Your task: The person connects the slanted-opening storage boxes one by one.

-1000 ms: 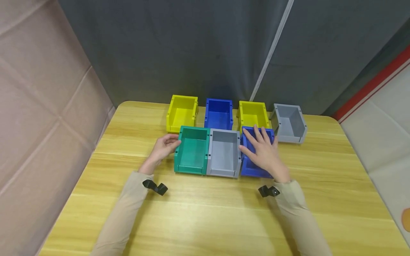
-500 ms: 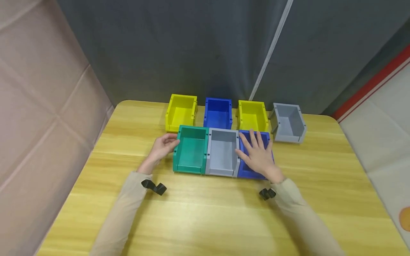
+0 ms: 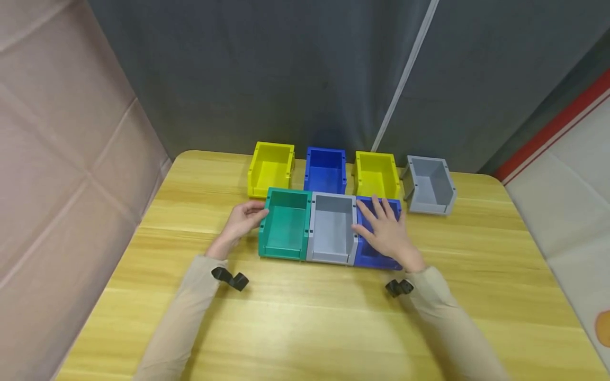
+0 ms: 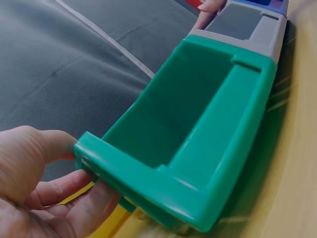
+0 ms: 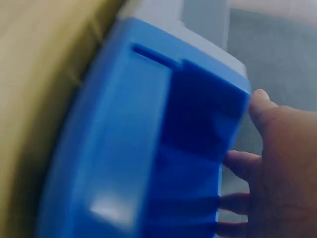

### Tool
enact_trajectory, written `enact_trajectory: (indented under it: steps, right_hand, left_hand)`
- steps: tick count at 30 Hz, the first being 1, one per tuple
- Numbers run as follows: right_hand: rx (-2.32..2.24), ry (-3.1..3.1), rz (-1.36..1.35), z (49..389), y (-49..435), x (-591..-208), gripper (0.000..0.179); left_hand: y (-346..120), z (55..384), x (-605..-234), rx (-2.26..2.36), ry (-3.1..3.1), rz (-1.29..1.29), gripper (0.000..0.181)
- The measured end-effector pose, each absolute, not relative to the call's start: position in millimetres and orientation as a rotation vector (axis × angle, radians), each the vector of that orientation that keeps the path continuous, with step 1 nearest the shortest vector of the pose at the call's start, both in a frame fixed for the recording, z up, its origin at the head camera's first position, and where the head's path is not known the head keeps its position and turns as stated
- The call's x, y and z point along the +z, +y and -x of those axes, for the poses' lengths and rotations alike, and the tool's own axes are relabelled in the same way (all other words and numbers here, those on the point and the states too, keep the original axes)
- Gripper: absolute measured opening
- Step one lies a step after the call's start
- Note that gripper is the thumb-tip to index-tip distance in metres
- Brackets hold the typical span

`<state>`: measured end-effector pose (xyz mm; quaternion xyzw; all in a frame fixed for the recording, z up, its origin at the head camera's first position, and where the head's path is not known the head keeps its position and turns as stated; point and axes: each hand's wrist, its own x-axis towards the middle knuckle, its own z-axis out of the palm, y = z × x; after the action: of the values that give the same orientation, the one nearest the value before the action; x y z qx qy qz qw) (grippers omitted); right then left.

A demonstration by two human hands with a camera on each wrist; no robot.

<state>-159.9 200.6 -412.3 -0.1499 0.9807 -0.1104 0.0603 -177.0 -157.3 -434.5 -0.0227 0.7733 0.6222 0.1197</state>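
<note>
Green bin [image 3: 286, 227], front grey bin [image 3: 332, 227], front blue bin [image 3: 368, 257] abreast on the table [image 3: 310, 328].
Your left hand [image 3: 240, 218] pinches the green bin's outer wall at nine o'clock; your right hand [image 3: 391, 235], fingers spread, rests over the front blue bin at three, likely holding all three snug.

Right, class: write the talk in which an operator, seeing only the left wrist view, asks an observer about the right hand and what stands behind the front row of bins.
Operator: I see the left hand pinching the green bin. How does the right hand lie?
Observer: Its fingers are spread over the front blue bin.
Operator: And what stands behind?
Observer: Four bins, left to right: left yellow bin, back blue bin, right yellow bin, back gray bin.
</note>
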Motion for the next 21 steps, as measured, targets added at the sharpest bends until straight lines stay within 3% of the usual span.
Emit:
enact_trajectory:
  steps: [8,16,21]
  right_hand:
    - [-0.803,3.031,0.457,176.3,227.1,-397.9,0.057]
    - [-1.291,3.205,0.215,197.7,273.3,-400.6,0.033]
    - [-1.410,3.264,-0.008,208.9,300.4,-401.1,0.028]
  left_hand:
    - [-155.1,179.9,-429.7,1.757,2.282,0.127,0.034]
    - [-151.5,180.6,-424.1,1.716,2.349,0.167,0.030]
    - [-155.3,180.2,-421.3,1.689,2.386,0.202,0.029]
